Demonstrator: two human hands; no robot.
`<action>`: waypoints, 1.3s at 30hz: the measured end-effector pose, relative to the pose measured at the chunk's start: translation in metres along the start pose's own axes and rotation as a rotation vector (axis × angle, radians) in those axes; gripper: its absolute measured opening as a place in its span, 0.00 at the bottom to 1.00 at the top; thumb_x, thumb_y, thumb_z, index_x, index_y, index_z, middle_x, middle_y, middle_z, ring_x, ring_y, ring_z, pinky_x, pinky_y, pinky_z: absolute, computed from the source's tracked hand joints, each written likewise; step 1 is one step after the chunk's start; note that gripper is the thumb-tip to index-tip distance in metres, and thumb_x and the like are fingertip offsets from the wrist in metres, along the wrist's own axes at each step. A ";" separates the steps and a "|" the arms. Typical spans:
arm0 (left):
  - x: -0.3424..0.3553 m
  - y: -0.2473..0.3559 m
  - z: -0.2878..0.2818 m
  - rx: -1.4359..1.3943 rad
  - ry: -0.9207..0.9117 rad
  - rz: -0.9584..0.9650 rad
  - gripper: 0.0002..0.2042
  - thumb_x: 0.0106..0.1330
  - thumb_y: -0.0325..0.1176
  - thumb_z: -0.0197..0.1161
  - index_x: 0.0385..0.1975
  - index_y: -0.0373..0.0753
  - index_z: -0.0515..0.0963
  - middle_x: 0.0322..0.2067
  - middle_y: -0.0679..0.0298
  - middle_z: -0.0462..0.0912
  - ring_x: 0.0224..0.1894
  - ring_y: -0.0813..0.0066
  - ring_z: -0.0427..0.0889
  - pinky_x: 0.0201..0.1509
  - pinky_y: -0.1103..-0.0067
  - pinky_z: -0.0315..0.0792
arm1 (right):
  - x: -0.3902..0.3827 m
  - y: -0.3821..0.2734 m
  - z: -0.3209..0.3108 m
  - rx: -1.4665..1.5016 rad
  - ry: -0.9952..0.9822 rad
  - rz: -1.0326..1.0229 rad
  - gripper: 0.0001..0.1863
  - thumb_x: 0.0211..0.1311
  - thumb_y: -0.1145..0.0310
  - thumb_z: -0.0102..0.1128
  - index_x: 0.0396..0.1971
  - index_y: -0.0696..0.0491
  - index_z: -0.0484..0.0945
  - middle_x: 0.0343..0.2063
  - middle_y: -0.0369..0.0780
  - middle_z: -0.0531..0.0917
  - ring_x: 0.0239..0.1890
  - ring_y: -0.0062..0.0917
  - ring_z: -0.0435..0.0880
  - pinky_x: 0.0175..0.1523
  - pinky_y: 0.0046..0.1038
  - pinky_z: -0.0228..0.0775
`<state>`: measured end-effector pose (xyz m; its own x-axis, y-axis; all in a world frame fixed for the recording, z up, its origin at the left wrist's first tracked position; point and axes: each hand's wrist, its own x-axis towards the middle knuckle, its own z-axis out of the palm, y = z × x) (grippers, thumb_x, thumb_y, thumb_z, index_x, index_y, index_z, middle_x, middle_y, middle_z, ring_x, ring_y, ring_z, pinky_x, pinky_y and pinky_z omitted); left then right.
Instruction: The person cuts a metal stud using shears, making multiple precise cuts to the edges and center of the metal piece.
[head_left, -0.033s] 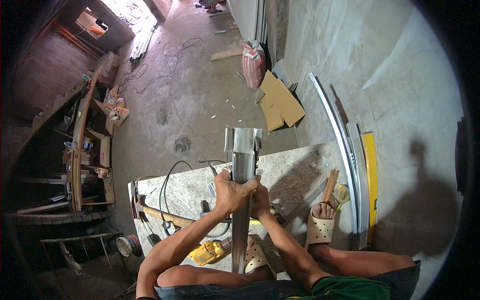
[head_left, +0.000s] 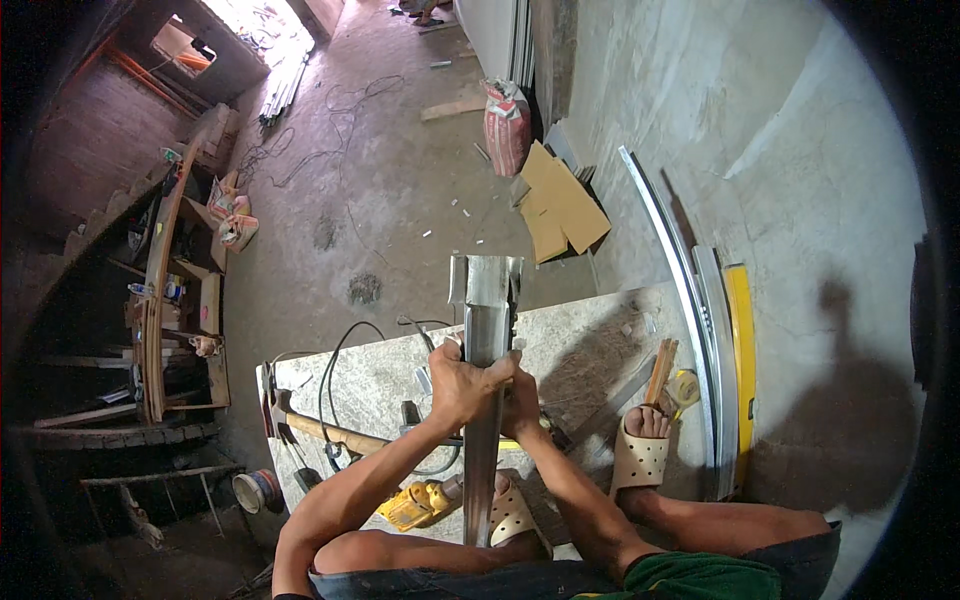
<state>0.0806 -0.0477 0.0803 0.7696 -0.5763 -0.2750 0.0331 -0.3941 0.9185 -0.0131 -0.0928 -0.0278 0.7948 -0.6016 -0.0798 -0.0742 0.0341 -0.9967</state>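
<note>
A long silver metal channel [head_left: 482,460] runs upright between my knees, its far end cut and bent outward into flaps. My left hand [head_left: 460,390] is closed around its left side, with the thumb across the front. On the opposite side my right hand [head_left: 521,402] grips it too, its fingers partly hidden behind the metal. Beneath my left forearm lies a yellow power tool [head_left: 415,505] on the pale board [head_left: 390,375]. Left of it is a hammer [head_left: 330,432] with a wooden handle, and a black cord [head_left: 327,385] loops nearby.
Against the right wall lean metal profiles [head_left: 675,260] and a yellow spirit level [head_left: 741,360]. A tape measure [head_left: 684,388] and wood strips [head_left: 660,370] lie near my right foot. Beyond the board are cardboard sheets [head_left: 565,205] and a red-white sack [head_left: 507,135]; a bucket [head_left: 257,491] stands left.
</note>
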 end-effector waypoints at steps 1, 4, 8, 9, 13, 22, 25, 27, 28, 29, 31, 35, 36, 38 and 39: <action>0.000 0.003 -0.001 0.013 0.004 -0.030 0.12 0.51 0.34 0.70 0.27 0.30 0.81 0.20 0.65 0.82 0.22 0.82 0.78 0.27 0.81 0.74 | 0.000 0.004 0.003 0.001 -0.001 0.000 0.20 0.48 0.62 0.71 0.34 0.54 0.70 0.28 0.40 0.78 0.33 0.29 0.81 0.39 0.33 0.72; -0.005 0.007 0.001 0.040 0.016 0.020 0.12 0.51 0.34 0.71 0.27 0.30 0.81 0.21 0.65 0.82 0.22 0.82 0.78 0.27 0.80 0.74 | -0.001 0.014 0.004 0.038 0.057 -0.016 0.21 0.47 0.62 0.72 0.35 0.54 0.70 0.28 0.40 0.78 0.33 0.27 0.80 0.39 0.30 0.72; -0.006 -0.013 0.001 -0.001 0.024 0.059 0.12 0.51 0.33 0.70 0.27 0.29 0.81 0.22 0.64 0.82 0.23 0.82 0.78 0.27 0.81 0.74 | 0.007 0.020 -0.004 -0.081 0.022 -0.136 0.20 0.47 0.65 0.71 0.35 0.53 0.70 0.29 0.40 0.78 0.34 0.26 0.77 0.41 0.29 0.71; -0.005 -0.016 0.001 -0.003 0.011 0.035 0.12 0.52 0.33 0.70 0.28 0.30 0.80 0.22 0.64 0.82 0.23 0.82 0.78 0.28 0.80 0.74 | 0.008 0.025 -0.006 -0.131 0.021 -0.221 0.20 0.47 0.65 0.71 0.35 0.53 0.70 0.30 0.41 0.77 0.34 0.26 0.77 0.42 0.29 0.70; -0.006 -0.021 0.002 -0.066 -0.016 0.017 0.13 0.53 0.33 0.70 0.30 0.29 0.79 0.23 0.64 0.82 0.24 0.82 0.77 0.29 0.80 0.73 | 0.003 0.027 -0.004 -0.114 0.009 -0.158 0.19 0.47 0.67 0.71 0.35 0.53 0.70 0.30 0.42 0.77 0.34 0.28 0.76 0.42 0.30 0.70; -0.003 -0.025 0.001 -0.026 0.010 0.112 0.13 0.51 0.34 0.72 0.29 0.30 0.81 0.22 0.64 0.83 0.23 0.82 0.79 0.27 0.80 0.74 | 0.004 0.017 -0.003 -0.064 0.003 -0.203 0.15 0.50 0.66 0.69 0.32 0.54 0.73 0.28 0.38 0.77 0.33 0.23 0.74 0.42 0.28 0.69; -0.003 -0.012 0.000 0.017 -0.015 -0.013 0.13 0.51 0.35 0.72 0.28 0.30 0.82 0.22 0.65 0.83 0.23 0.82 0.79 0.28 0.81 0.74 | 0.002 0.013 -0.001 -0.082 0.000 -0.114 0.14 0.50 0.66 0.68 0.32 0.54 0.73 0.27 0.37 0.76 0.31 0.21 0.73 0.41 0.28 0.69; -0.004 -0.013 0.001 0.027 -0.006 0.010 0.13 0.51 0.35 0.72 0.27 0.30 0.82 0.21 0.65 0.82 0.23 0.83 0.79 0.28 0.81 0.74 | 0.000 0.020 0.002 0.122 -0.018 0.029 0.13 0.52 0.66 0.67 0.32 0.54 0.72 0.25 0.36 0.76 0.30 0.22 0.73 0.41 0.28 0.69; -0.004 -0.014 0.002 0.038 0.004 0.032 0.12 0.51 0.35 0.72 0.26 0.30 0.82 0.21 0.65 0.82 0.23 0.83 0.79 0.28 0.82 0.74 | 0.000 0.025 0.003 0.121 -0.017 0.029 0.13 0.52 0.66 0.67 0.32 0.54 0.72 0.25 0.36 0.76 0.30 0.22 0.73 0.41 0.28 0.69; -0.005 -0.018 0.002 0.039 0.007 0.031 0.12 0.51 0.35 0.72 0.26 0.30 0.82 0.21 0.65 0.82 0.23 0.83 0.79 0.28 0.82 0.74 | 0.002 0.026 0.005 0.147 -0.006 0.001 0.14 0.52 0.66 0.67 0.33 0.54 0.72 0.26 0.36 0.77 0.31 0.22 0.74 0.41 0.28 0.69; -0.005 -0.025 0.002 -0.063 0.008 0.086 0.13 0.51 0.36 0.72 0.27 0.30 0.82 0.21 0.65 0.82 0.23 0.83 0.78 0.27 0.82 0.73 | 0.004 0.028 0.006 0.174 0.004 -0.027 0.14 0.53 0.65 0.66 0.34 0.54 0.72 0.26 0.37 0.77 0.31 0.23 0.75 0.41 0.28 0.70; -0.008 -0.020 0.003 -0.039 0.003 0.031 0.14 0.51 0.37 0.73 0.28 0.31 0.82 0.22 0.65 0.83 0.24 0.83 0.78 0.28 0.81 0.73 | 0.019 0.017 -0.007 -0.087 -0.004 -0.200 0.19 0.52 0.62 0.67 0.38 0.56 0.73 0.30 0.40 0.80 0.36 0.31 0.79 0.44 0.32 0.71; -0.008 -0.019 0.003 -0.063 -0.006 0.029 0.15 0.51 0.37 0.73 0.29 0.31 0.82 0.23 0.66 0.82 0.24 0.83 0.78 0.28 0.81 0.73 | 0.020 0.017 -0.010 -0.148 -0.051 -0.235 0.20 0.51 0.60 0.67 0.39 0.57 0.74 0.31 0.42 0.80 0.38 0.34 0.80 0.45 0.34 0.71; -0.008 -0.019 0.004 -0.088 -0.014 0.027 0.15 0.51 0.38 0.73 0.30 0.31 0.82 0.23 0.66 0.82 0.24 0.83 0.78 0.28 0.81 0.73 | 0.019 0.015 -0.006 -0.067 -0.042 -0.190 0.20 0.49 0.60 0.67 0.38 0.57 0.75 0.30 0.43 0.80 0.39 0.37 0.79 0.46 0.35 0.70; -0.008 -0.021 0.003 -0.081 -0.025 0.038 0.15 0.51 0.37 0.73 0.31 0.31 0.82 0.24 0.66 0.82 0.25 0.83 0.78 0.29 0.81 0.73 | 0.019 0.014 -0.004 0.015 -0.033 -0.145 0.20 0.47 0.60 0.67 0.38 0.56 0.76 0.30 0.44 0.81 0.40 0.40 0.79 0.46 0.36 0.70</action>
<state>0.0714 -0.0370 0.0624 0.7553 -0.6078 -0.2452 0.0563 -0.3126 0.9482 -0.0014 -0.1072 -0.0432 0.8159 -0.5744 0.0651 0.0520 -0.0393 -0.9979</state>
